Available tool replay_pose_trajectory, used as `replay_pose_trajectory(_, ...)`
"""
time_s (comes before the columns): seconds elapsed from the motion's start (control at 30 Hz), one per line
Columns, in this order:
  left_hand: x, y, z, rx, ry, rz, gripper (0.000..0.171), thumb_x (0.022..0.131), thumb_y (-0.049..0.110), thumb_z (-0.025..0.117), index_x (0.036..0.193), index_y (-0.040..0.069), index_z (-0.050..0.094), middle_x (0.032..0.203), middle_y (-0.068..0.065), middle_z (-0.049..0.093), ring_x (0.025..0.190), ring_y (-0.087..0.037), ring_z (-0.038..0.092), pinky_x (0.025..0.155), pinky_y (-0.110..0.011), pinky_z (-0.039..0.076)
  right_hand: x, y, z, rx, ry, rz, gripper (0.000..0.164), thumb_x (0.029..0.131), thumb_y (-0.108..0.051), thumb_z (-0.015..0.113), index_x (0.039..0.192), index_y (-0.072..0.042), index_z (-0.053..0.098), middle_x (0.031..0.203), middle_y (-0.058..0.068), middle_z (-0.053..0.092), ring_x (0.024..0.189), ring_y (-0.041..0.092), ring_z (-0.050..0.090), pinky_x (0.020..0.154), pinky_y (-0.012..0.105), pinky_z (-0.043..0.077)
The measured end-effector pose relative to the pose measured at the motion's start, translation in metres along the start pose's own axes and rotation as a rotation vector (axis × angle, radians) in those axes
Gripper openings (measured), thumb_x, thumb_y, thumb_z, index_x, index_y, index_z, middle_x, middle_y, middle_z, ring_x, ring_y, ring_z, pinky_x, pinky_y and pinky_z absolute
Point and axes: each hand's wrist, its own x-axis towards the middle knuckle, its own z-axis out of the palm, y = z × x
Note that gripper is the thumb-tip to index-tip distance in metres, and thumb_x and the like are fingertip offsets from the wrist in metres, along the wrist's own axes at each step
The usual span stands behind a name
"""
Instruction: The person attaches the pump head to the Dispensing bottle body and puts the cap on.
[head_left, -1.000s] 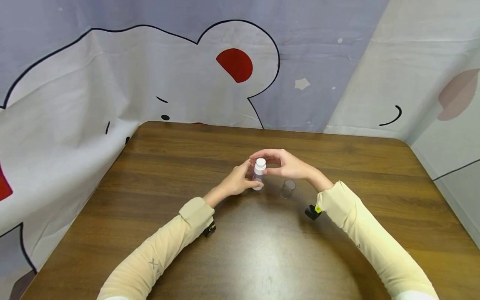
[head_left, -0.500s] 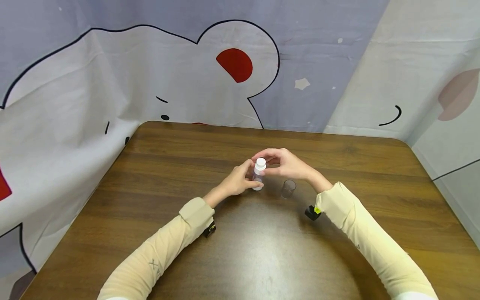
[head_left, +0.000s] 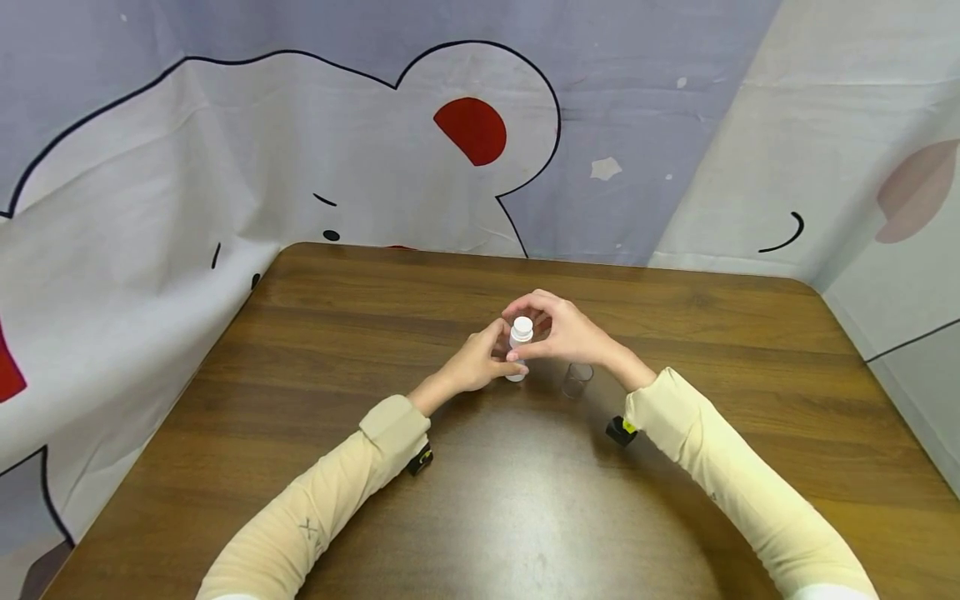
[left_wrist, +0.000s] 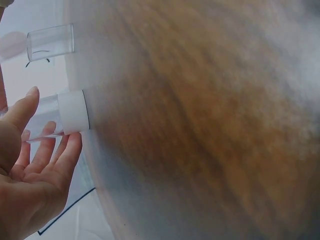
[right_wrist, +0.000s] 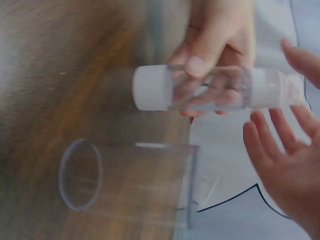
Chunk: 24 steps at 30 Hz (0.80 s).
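A slim clear bottle (right_wrist: 150, 88) with a white base and white top stands upright on the table. My left hand (head_left: 467, 362) grips its clear lower body, thumb in front and fingers behind. My right hand (head_left: 579, 335) arches around the white top (head_left: 522, 327). In the right wrist view, a gap shows between the right thumb (right_wrist: 302, 62) and the top, while the fingers spread loosely on the other side. Close on the right stands a clear open-ended cylinder (right_wrist: 132, 185), like a small cup or cap, touched by neither hand.
The brown wooden table (head_left: 337, 333) extends on all sides of the hands. A patterned cloth (head_left: 637, 150) hangs behind its far edge. A black device (head_left: 622, 431) sits under the right wrist, another black device (head_left: 421, 459) under the left.
My right hand has shifted slightly, its thumb moving left and down in front of the bottle and its knuckles rising. The left hand and bottle stay in place.
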Motion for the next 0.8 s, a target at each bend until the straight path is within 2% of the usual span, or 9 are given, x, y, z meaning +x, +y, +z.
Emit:
replay_pose_trajectory(0.17,0.001,0.0,0.001,0.035,0.016,-0.002,0.051,0.083,0.01,0.075,0.123,0.0,0.045,0.124,-0.018,0.061,0.113,-0.031,0.063,0.091,-0.033,0.055,0.003,0.004,-0.012,0.056,-0.155,-0.084,0.046,0.085,-0.003,0.068,0.129,0.0,0.054,0.129,0.016,0.059,0.117,0.027,0.058,0.1,0.038,0.048)
replay_pose_trajectory(0.27,0.001,0.001,0.001,0.046,0.018,0.003,0.06,0.083,0.01,0.075,0.132,0.001,0.043,0.127,-0.017,0.06,0.116,-0.03,0.061,0.093,-0.034,0.054,0.002,0.005,-0.014,0.1,-0.233,-0.097,0.043,0.089,0.001,0.061,0.131,-0.001,0.053,0.129,0.014,0.06,0.118,0.028,0.058,0.101,0.037,0.048)
replay_pose_trajectory(0.33,0.0,0.002,0.001,0.04,0.015,0.006,0.063,0.083,0.01,0.075,0.135,0.002,0.041,0.129,-0.018,0.06,0.117,-0.029,0.061,0.094,-0.034,0.053,0.002,0.005,-0.015,0.115,-0.255,-0.094,0.042,0.089,0.003,0.06,0.131,-0.001,0.054,0.128,0.014,0.061,0.118,0.027,0.058,0.1,0.037,0.048)
replay_pose_trajectory(0.57,0.0,0.001,0.001,0.027,0.013,-0.001,0.065,0.083,0.009,0.075,0.137,0.003,0.039,0.128,-0.018,0.06,0.117,-0.029,0.061,0.095,-0.035,0.053,-0.001,0.006,-0.016,0.073,-0.222,-0.067,0.041,0.089,0.002,0.062,0.129,-0.003,0.057,0.126,0.012,0.063,0.115,0.022,0.061,0.099,0.041,0.049)
replay_pose_trajectory(0.8,0.0,0.001,0.002,0.039,0.022,0.0,0.042,0.083,0.011,0.075,0.111,0.002,0.045,0.116,-0.017,0.062,0.106,-0.026,0.064,0.086,-0.031,0.056,-0.003,0.006,-0.012,0.061,-0.144,-0.015,0.036,0.087,-0.006,0.07,0.122,-0.003,0.061,0.117,0.013,0.066,0.104,0.02,0.065,0.095,0.04,0.053)
